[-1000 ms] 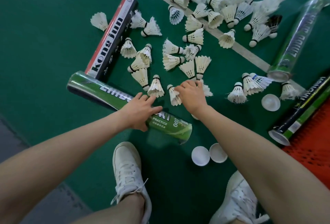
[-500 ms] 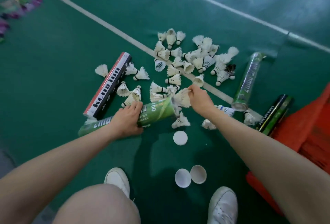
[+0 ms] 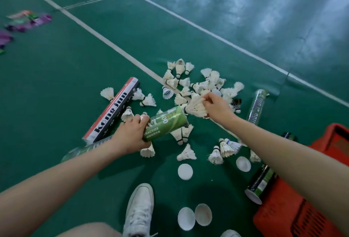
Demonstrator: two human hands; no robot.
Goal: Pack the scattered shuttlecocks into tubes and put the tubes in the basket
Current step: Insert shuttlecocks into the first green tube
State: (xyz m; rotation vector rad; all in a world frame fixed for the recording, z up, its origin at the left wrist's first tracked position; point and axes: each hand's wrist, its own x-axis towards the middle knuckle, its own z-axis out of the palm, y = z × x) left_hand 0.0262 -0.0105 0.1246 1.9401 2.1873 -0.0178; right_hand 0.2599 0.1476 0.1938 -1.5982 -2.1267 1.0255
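Note:
My left hand (image 3: 130,136) grips a green tube (image 3: 166,124) around its middle, lifted off the floor with its open mouth pointing up and right. My right hand (image 3: 217,107) pinches a white shuttlecock (image 3: 196,105), maybe more than one nested, just right of the tube's mouth. Several white shuttlecocks (image 3: 211,80) lie scattered on the green court floor beyond and below my hands. An orange basket (image 3: 294,216) sits at the lower right, partly hidden by my right forearm.
A red, white and black Kongjun tube (image 3: 113,111) lies to the left. A clear green tube (image 3: 257,104) and a dark tube (image 3: 259,183) lie right. White round caps (image 3: 185,171) dot the floor near my white shoe (image 3: 139,210). Colourful blurred items (image 3: 22,23) sit far left.
My left hand picked the green tube up from the floor and tilted its mouth upward. My right hand lifted a shuttlecock from the pile up beside the mouth. The camera pulled back.

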